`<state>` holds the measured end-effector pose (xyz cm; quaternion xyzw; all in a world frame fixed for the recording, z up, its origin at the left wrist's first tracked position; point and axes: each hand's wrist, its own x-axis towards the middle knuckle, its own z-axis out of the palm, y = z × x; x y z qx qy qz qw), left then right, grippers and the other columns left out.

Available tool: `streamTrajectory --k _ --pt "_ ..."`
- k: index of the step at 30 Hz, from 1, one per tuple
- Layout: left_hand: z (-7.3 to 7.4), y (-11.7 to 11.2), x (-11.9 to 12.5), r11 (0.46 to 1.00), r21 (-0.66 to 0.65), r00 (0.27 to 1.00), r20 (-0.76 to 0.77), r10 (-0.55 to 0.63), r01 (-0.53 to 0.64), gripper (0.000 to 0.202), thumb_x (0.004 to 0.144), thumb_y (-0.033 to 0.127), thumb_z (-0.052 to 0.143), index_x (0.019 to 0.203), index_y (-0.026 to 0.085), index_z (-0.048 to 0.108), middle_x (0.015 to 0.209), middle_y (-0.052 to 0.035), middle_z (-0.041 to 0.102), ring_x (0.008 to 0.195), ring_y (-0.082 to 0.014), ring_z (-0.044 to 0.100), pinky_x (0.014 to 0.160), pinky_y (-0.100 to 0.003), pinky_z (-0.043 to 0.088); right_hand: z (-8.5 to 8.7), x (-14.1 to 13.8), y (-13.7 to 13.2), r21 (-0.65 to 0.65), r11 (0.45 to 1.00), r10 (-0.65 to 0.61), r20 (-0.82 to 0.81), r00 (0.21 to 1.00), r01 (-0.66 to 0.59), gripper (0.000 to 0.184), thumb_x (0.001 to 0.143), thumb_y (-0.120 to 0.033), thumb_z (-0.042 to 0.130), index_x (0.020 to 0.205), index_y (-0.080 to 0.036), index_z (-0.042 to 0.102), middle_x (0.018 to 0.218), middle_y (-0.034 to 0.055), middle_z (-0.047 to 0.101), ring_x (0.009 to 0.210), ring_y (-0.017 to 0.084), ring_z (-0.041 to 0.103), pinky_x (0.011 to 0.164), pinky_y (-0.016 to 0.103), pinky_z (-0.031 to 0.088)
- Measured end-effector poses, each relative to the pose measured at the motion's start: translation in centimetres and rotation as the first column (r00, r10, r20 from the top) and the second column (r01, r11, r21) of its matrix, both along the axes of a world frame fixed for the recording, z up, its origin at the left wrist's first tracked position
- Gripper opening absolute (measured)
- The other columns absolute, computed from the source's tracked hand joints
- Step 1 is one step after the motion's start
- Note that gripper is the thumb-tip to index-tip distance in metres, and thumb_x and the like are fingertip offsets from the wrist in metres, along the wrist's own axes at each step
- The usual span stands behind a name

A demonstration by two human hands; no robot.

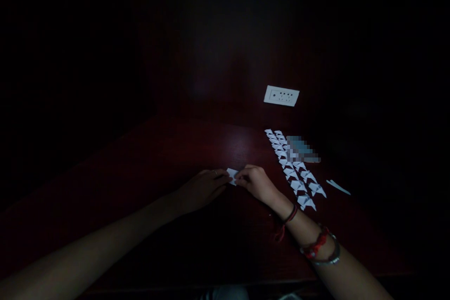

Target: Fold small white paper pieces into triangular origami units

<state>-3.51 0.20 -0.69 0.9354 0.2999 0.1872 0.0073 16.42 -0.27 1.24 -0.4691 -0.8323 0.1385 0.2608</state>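
Note:
A small piece of folded white paper [231, 176] is between my two hands, low over the dark red table. My left hand [206, 188] has its fingers closed on the paper's left edge. From the other side, my right hand [258, 183] pinches the right edge between thumb and fingers. To the right of my right hand, small folded paper figures [290, 173] lie in two slanting rows, each with pointed ends. The dim light hides the finer folds of the paper I hold.
Beside the rows lies a blurred-out flat item [303, 149]. Further right are thin pale strips [338, 186]. A white socket plate [281, 96] is on the upright panel behind the table [147, 159]. Bracelets [321, 246] hang on my right forearm. The surroundings are very dark.

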Motion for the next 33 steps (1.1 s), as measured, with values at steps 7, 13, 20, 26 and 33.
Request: streamTrajectory --k 7,13,20,26,33 --pt "-0.4 0.4 -1.0 0.995 -0.057 0.995 0.066 -0.075 0.078 0.031 0.087 0.019 0.038 0.117 0.024 0.043 0.12 -0.0028 0.045 0.107 -0.0171 0.043 0.09 -0.033 0.034 0.2 1.5 0.7 0.098 0.991 0.084 0.019 0.996 -0.086 0.022 0.074 -0.015 0.055 0.095 -0.016 0.061 0.086 0.0047 0.057 0.079 0.012 0.053 0.071 0.022 0.041" --pt "-0.1 0.3 -0.9 0.985 -0.112 0.991 0.036 -0.126 0.129 0.036 0.086 0.017 0.038 0.121 0.026 0.04 0.123 -0.0013 0.043 0.111 -0.0167 0.04 0.094 -0.034 0.032 -0.1 2.0 0.6 0.081 0.944 0.31 0.114 0.944 -0.319 0.022 0.08 -0.02 0.047 0.098 -0.02 0.06 0.087 0.0038 0.058 0.08 0.011 0.053 0.073 0.022 0.041" --pt "0.1 0.3 -1.0 0.974 -0.092 0.978 0.016 -0.206 0.206 0.047 0.079 0.004 0.039 0.12 0.026 0.041 0.125 -0.0009 0.043 0.116 -0.017 0.034 0.095 -0.036 0.03 -0.3 1.9 0.6 0.109 0.947 0.289 0.127 0.949 -0.303 0.02 0.084 -0.018 0.04 0.086 -0.016 0.06 0.081 0.0035 0.057 0.075 0.011 0.053 0.069 0.021 0.04" --pt "0.5 0.2 -0.8 0.981 -0.037 0.981 0.009 -0.192 0.193 0.057 0.072 -0.003 0.04 0.117 0.031 0.043 0.125 0.0003 0.042 0.112 -0.018 0.038 0.092 -0.037 0.031 -0.8 1.4 0.9 0.116 0.977 0.167 0.107 0.98 -0.179 0.014 0.084 -0.022 0.041 0.08 -0.015 0.053 0.077 0.0026 0.054 0.071 0.01 0.05 0.066 0.021 0.039" --pt "1.7 -0.8 -0.2 0.976 -0.113 0.98 -0.038 -0.194 0.188 0.058 0.071 -0.004 0.037 0.12 0.026 0.041 0.124 -0.0009 0.044 0.109 -0.0169 0.041 0.091 -0.033 0.033 -1.1 0.8 1.4 0.105 0.988 0.094 0.158 0.983 -0.111 0.013 0.083 -0.022 0.041 0.076 -0.016 0.051 0.076 0.0023 0.053 0.07 0.01 0.05 0.064 0.021 0.036"
